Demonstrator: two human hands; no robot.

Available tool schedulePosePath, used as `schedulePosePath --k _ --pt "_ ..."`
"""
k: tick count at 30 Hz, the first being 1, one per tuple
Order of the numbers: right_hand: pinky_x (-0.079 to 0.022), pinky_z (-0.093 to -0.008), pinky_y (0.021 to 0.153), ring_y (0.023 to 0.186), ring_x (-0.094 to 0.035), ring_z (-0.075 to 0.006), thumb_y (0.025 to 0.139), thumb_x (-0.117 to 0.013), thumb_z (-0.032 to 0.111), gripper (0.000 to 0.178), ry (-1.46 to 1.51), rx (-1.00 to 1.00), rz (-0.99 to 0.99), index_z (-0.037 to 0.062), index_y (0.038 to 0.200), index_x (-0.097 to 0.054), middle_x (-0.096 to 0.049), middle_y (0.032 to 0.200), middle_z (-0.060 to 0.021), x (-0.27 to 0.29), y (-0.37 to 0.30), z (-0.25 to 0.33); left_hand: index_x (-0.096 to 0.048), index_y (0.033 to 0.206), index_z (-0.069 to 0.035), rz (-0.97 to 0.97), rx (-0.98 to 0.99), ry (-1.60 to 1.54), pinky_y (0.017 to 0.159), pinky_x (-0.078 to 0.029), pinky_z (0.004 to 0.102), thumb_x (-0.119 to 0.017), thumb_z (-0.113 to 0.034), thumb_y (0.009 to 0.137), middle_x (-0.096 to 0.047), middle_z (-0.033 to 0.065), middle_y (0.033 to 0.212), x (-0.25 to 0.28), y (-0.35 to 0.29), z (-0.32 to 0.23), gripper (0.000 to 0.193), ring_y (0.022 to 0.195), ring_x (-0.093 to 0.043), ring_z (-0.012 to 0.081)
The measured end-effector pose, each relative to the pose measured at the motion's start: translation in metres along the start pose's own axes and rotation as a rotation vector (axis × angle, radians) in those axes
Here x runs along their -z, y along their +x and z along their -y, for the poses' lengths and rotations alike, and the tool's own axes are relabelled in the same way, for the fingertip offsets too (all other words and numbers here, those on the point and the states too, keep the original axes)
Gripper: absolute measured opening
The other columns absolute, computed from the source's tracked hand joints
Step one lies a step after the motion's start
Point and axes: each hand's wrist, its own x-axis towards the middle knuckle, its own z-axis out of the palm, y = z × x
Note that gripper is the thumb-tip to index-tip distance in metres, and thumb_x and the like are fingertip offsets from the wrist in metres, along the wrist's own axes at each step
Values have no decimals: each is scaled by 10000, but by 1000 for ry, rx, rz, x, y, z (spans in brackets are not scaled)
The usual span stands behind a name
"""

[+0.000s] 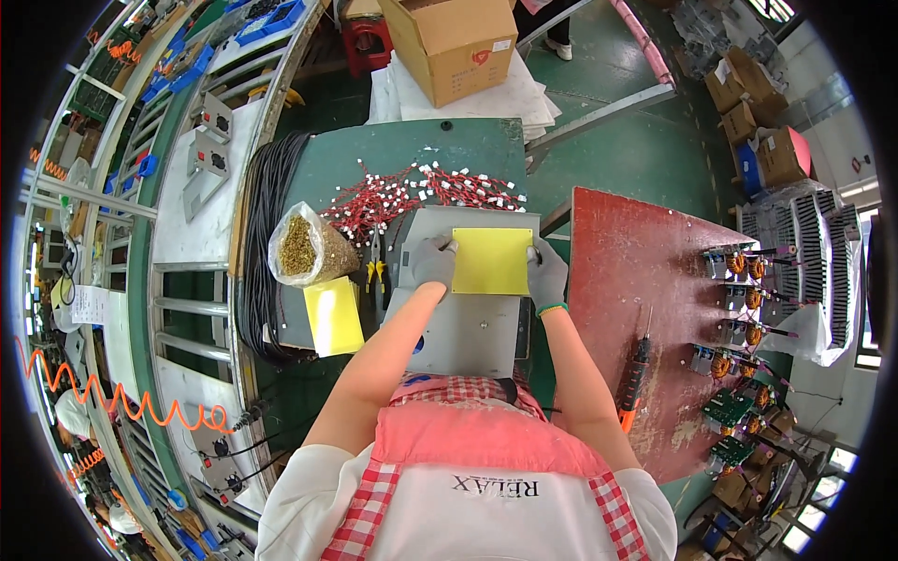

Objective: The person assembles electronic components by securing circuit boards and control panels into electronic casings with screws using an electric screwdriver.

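A flat yellow sheet (492, 261) lies level between my hands, over a grey metal panel (472, 337). My left hand (435, 261), in a grey glove, grips the sheet's left edge with the thumb. At its right edge my right hand (547, 274), gloved too, is closed on the sheet. Left of my left hand lie yellow-handled pliers (376, 266) and a stack of yellow sheets (334, 318). Beside them stands an open clear bag (313, 248) of small brass-coloured parts. Red wires with white connectors (412, 198) are heaped beyond the panel.
Black cables (267, 196) run along the left side of the green table (327, 154). On the red board (608, 243) to the right lie an electric screwdriver (634, 374) and several circuit boards with copper coils (734, 363). A cardboard box (458, 56) stands at the back.
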Motion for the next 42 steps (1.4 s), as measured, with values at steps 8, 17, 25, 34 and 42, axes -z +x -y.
schedulePosePath --k 8,17,25,34,42 --pt "-488 -300 701 725 -634 -254 828 -642 207 229 -186 -72 -103 96 1026 -674 -658 822 -125 -23 3 -14 -692 981 -41 -163 36 -127 809 -481 319 -706 -235 771 -676 120 976 -5 0 -4 287 873 -652 240" --pt "-486 -292 718 724 -636 -206 771 -681 222 249 61 -302 -106 101 988 -701 -656 790 -110 -26 8 -14 -700 976 -72 -138 60 -166 799 -482 320 -719 -233 759 -676 107 962 -9 11 7 271 851 -650 230" --pt "-488 -278 735 727 -654 -184 772 -662 222 272 86 -331 -91 74 1000 -689 -681 805 -113 -17 8 -1 -703 974 -77 -146 35 -155 789 -486 314 -712 -226 763 -677 106 959 -14 12 8 259 856 -652 229" --pt "-477 -244 675 760 -586 -112 860 -571 112 216 556 -383 -27 6 1039 -629 -635 904 -54 -4 1 -35 -659 958 -49 -309 -220 -165 751 -490 368 -638 -220 827 -639 118 895 58 -13 43 216 818 -623 269" --pt "-419 -187 531 636 -510 -74 897 -529 116 195 715 -488 15 -12 1033 -588 -564 788 -29 82 -60 -67 -373 1358 -143 -119 -166 890 1019 -352 439 -742 -391 702 -338 164 1415 172 -123 155 792 1253 -389 373"
